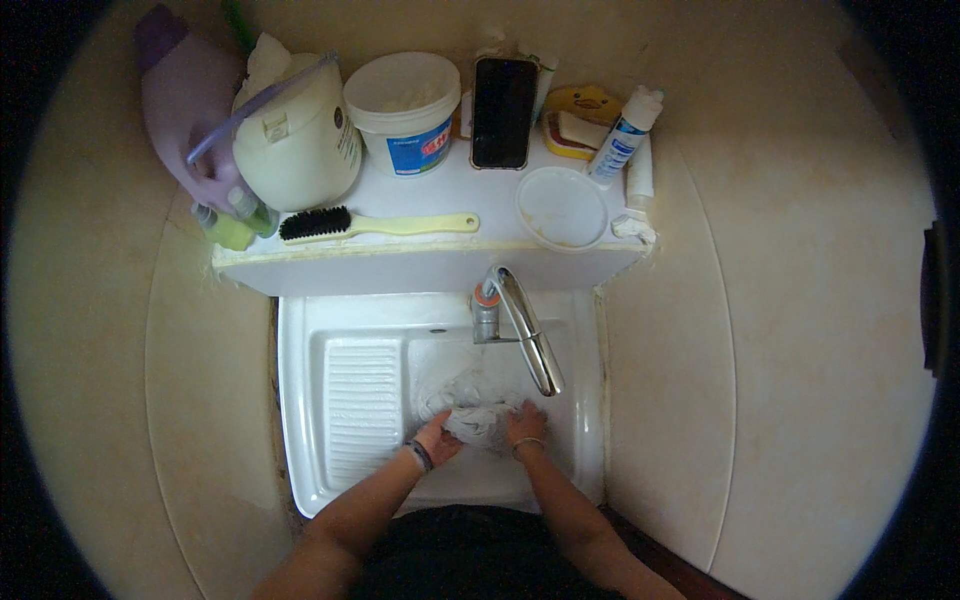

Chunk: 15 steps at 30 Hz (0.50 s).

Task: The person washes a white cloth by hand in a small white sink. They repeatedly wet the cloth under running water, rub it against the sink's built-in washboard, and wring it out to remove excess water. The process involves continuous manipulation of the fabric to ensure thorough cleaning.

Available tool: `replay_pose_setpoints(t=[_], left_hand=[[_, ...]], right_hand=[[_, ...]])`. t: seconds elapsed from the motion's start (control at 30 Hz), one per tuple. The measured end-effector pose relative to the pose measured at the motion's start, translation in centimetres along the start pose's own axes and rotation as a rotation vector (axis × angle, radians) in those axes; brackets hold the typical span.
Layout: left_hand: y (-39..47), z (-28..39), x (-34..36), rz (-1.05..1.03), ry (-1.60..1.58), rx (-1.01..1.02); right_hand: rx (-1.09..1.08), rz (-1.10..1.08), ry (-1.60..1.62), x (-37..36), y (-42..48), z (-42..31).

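Observation:
A wet, bunched whitish cloth [480, 424] lies between my two hands in the basin of a white ceramic laundry sink [296, 420]. My left hand [439, 440] grips its left end, thumb on top. At the right end, my right hand [527, 426] has hold of the cloth, its fingers partly hidden. More of the pale cloth or suds [450, 394] spreads behind, too blurred to tell apart. Above my right hand hangs the chrome faucet [531, 341], its spout tilted toward me. To the left of the basin is the sink's ribbed washboard [365, 412].
On the white ledge [420, 202] lies a black-bristled scrub brush [379, 223]. Behind it stand a purple detergent jug [191, 105], a white jug [300, 150] and an uncapped tub [405, 112]. A phone [504, 112], round lid [562, 208] and tube [622, 142] are to the right. Tiled walls [660, 337] flank the sink.

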<state>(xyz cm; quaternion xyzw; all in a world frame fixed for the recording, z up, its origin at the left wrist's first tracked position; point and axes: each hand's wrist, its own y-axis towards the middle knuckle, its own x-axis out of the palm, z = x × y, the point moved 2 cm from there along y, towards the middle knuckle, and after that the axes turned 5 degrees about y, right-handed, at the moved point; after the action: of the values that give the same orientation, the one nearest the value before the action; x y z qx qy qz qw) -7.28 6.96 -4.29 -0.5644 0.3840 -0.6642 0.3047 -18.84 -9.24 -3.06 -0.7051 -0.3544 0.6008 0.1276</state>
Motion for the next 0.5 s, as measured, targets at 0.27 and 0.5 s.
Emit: replay_pose_setpoints(t=[0.27, 0.5], left_hand=[[-1.5, 2.0, -1.6, -0.235, 0.043, -0.132], [-3.9, -0.5, 3.9, -0.203, -0.005, 0.011]], right_hand=[[-0.791, -0.158, 0.456, -4.3, -12.9, -12.2], [-0.2, -0.038, 0.357, -2.1, -4.0, -5.7]])
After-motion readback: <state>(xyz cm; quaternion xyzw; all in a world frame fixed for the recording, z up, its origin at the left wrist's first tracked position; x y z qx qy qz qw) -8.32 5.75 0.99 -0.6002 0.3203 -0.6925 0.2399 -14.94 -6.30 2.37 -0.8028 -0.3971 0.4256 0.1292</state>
